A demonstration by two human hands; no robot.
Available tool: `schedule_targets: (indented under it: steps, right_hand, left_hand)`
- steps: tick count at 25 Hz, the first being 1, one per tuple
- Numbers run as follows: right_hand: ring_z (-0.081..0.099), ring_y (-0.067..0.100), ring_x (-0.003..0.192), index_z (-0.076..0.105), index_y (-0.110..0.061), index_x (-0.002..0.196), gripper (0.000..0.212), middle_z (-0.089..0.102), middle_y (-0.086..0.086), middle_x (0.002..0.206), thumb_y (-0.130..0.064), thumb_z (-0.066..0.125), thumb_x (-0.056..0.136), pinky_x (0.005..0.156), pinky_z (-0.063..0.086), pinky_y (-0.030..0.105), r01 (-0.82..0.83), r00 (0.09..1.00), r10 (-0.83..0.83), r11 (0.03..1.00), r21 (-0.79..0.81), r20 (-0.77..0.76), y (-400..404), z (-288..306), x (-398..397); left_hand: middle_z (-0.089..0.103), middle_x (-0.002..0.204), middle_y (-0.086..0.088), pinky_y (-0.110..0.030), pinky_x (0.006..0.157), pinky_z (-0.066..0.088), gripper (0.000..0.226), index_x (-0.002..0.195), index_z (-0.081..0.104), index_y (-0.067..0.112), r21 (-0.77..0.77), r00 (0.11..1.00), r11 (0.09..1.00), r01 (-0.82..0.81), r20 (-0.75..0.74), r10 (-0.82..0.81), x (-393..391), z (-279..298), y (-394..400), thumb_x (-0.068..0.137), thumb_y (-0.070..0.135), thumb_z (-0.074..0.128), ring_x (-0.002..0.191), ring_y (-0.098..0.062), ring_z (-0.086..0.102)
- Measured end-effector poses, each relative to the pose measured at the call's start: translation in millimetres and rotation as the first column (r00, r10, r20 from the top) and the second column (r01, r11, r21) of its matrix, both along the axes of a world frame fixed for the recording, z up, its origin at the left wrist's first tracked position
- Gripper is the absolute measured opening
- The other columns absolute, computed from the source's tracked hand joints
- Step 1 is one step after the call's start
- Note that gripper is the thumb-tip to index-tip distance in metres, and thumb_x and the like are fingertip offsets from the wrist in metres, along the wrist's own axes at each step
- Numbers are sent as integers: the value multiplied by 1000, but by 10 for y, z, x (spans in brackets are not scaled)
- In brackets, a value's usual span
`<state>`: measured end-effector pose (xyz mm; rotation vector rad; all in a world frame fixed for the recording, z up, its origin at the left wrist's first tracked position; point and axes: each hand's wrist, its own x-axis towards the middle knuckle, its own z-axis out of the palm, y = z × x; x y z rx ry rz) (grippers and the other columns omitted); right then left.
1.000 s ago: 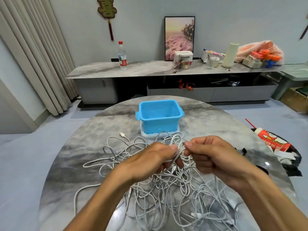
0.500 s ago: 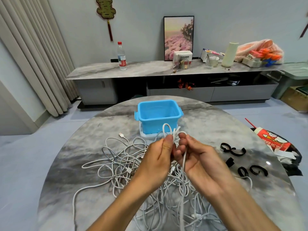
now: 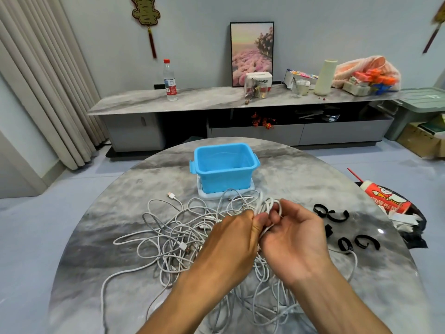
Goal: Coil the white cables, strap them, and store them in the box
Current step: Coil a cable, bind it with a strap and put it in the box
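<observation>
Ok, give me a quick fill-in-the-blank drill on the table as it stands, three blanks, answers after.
1. Both hands, left hand and right hand, hold loops of white ____.
2. The box behind the cable pile is coloured ____.
3. The black straps lie to the ____ of the hands.
Answers: cable; blue; right

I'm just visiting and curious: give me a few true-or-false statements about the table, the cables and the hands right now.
1. The open blue plastic box already holds coiled cables. False: none show inside.
2. Both hands, left hand and right hand, hold loops of white cable. True.
3. Black straps lie right of the hands. True.
4. The tangled white cables lie on the floor. False: on the grey marble table.
</observation>
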<state>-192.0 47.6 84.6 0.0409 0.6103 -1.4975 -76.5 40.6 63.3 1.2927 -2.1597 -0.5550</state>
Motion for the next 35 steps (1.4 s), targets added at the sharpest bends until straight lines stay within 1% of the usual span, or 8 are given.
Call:
schedule_targets:
  steps: [6, 12, 16, 21, 24, 29, 33, 35]
  right_hand:
    - [44, 7, 46, 51, -11, 67, 31, 39, -3, 57, -16, 48, 97, 43, 41, 15, 7, 997, -9, 1000, 24, 79, 58, 29, 19]
    - [54, 11, 68, 58, -10, 83, 10, 57, 1, 72, -8, 53, 92, 72, 45, 23, -35, 999, 36, 999, -30, 14, 67, -8, 82]
    - [62, 18, 87, 61, -6, 92, 9, 65, 9, 85, -6, 57, 83, 102, 47, 35, -74, 995, 63, 984, -159, -78, 50, 13, 53]
    - [69, 16, 86, 62, -5, 94, 11, 68, 10, 88, -6, 55, 85, 92, 55, 27, -78, 995, 58, 963, -259, -85, 75, -78, 135]
    - [69, 17, 87, 64, -4, 95, 16, 70, 11, 91, -7, 61, 80, 94, 55, 30, -137, 967, 83, 967, -214, -242, 29, -81, 40]
    - [65, 15, 82, 75, -7, 88, 28, 69, 8, 85, -29, 78, 70, 85, 55, 35, -313, 674, 137, 943, -113, -726, 30, 33, -149]
    - [69, 13, 79, 73, -14, 81, 21, 74, 0, 81, -31, 83, 75, 80, 53, 30, -358, 160, 56, 934, -5, -986, 42, 17, -176]
    - [63, 9, 69, 73, -14, 78, 10, 73, 2, 77, -22, 78, 81, 69, 49, 25, -378, 194, 110, 925, 30, -975, 14, 28, -245]
  left_hand:
    - [53, 88, 11, -30, 65, 40, 30, 87, 38, 33, 46, 995, 998, 49, 81, -52, -42, -48, 47, 100, 58, 26, 79, -12, 52]
    - [53, 95, 9, -29, 74, 41, 23, 92, 44, 27, 42, 1000, 999, 10, -5, -10, 40, -108, -29, 103, 44, 34, 86, -10, 52]
    - [57, 124, 11, -26, 99, 45, 35, 131, 48, 24, 77, 962, 990, 121, -255, -98, 43, -146, -17, 102, 41, 35, 116, -1, 53]
    - [57, 126, 28, -6, 97, 38, 37, 137, 49, 33, 72, 923, 994, 77, -382, -44, 12, -166, 2, 100, 32, 42, 119, 12, 51]
    - [63, 111, 21, -16, 85, 48, 25, 124, 52, 31, 61, 957, 997, 39, -291, -19, 56, -130, -18, 102, 28, 42, 100, 7, 60]
    - [56, 90, 9, -30, 64, 45, 15, 103, 38, 31, 44, 1000, 999, -25, 2, 25, 34, -113, 72, 98, 17, 37, 79, -10, 58]
    - [60, 105, 3, -28, 69, 44, 36, 121, 42, 25, -8, 994, 998, -60, 92, 60, 45, -101, 75, 91, 6, 38, 85, -17, 58]
    - [55, 91, 6, -26, 61, 37, 19, 103, 37, 26, -26, 988, 996, -82, 126, 84, 66, -94, 72, 96, 9, 38, 76, -13, 52]
